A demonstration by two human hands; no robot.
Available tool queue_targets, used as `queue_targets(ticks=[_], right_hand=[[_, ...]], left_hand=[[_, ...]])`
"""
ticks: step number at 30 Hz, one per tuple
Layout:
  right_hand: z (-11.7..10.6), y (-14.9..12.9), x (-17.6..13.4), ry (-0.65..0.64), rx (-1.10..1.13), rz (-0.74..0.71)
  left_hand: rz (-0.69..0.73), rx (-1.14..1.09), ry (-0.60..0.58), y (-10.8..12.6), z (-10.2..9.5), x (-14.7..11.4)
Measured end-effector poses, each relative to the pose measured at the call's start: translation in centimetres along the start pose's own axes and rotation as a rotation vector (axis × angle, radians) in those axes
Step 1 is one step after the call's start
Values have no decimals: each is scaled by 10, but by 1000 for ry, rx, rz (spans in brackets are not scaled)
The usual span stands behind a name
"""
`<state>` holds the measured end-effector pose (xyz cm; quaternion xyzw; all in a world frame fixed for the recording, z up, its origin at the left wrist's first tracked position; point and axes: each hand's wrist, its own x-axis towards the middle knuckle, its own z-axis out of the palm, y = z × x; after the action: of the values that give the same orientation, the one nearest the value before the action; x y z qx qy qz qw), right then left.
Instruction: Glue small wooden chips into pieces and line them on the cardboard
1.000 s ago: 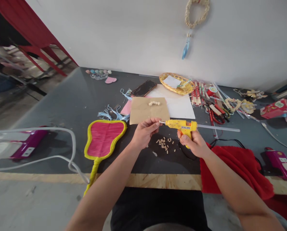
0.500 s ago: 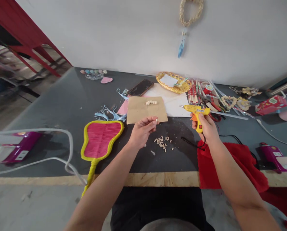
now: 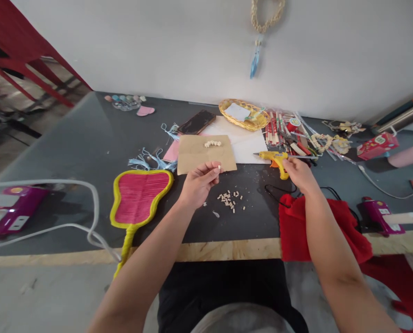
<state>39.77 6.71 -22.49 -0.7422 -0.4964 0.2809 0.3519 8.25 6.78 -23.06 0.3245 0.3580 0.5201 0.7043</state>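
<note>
My left hand (image 3: 200,182) pinches a small pale piece (image 3: 219,168) between thumb and fingertips, just over the near edge of a brown paper sheet (image 3: 189,157). On that sheet lies a curved row of similar pale pieces (image 3: 212,144) joined together. Several loose pale pieces (image 3: 230,200) are scattered on the dark tabletop below the hand. My right hand (image 3: 299,175) has its fingers closed at the rear of a yellow glue gun (image 3: 277,159), whose nozzle points left. The gun is low over the table; I cannot tell whether it rests on it.
A pink and yellow fan-shaped piece (image 3: 142,196) lies at left, near blue tassels (image 3: 151,159). Behind are a phone (image 3: 197,122), a wicker basket (image 3: 223,107) and pliers (image 3: 294,144). Red cloth (image 3: 296,236) hangs over the front edge. A beaded loop (image 3: 258,25) hangs on the wall.
My right hand has lowered the glue gun and shifted its grip from the handle to the rear. My left hand still holds the small piece. The view has shifted slightly.
</note>
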Motion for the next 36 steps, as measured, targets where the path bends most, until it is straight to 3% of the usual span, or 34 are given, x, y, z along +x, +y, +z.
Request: queue_targets(ticks=[2,4,5,8,11,15,26,36], right_hand=[[-8,-7,-6,145,-266,-82],[-9,-21,-19,232,-331,-241],[-5,-29,-27,217,-312,-345],[19,-52,-54,-94,-313,-601],[53,-61,-71,-355,-385,-740],[80,-52,-74,-435,-414,-719],[92,-45,-79,-388,-485,-764],[81,-42,-76,-81,-15,-788]], left_hand=[[5,2,-2,0,1,0],[3,8,-5,1,2,-1],[1,11,-7,1,2,-1],[-7,16,-1,0,3,-2],[-11,17,23,0,3,-1],[-7,17,25,1,2,-1],[-28,58,-24,-7,4,-2],[-56,192,-85,-16,11,-7]])
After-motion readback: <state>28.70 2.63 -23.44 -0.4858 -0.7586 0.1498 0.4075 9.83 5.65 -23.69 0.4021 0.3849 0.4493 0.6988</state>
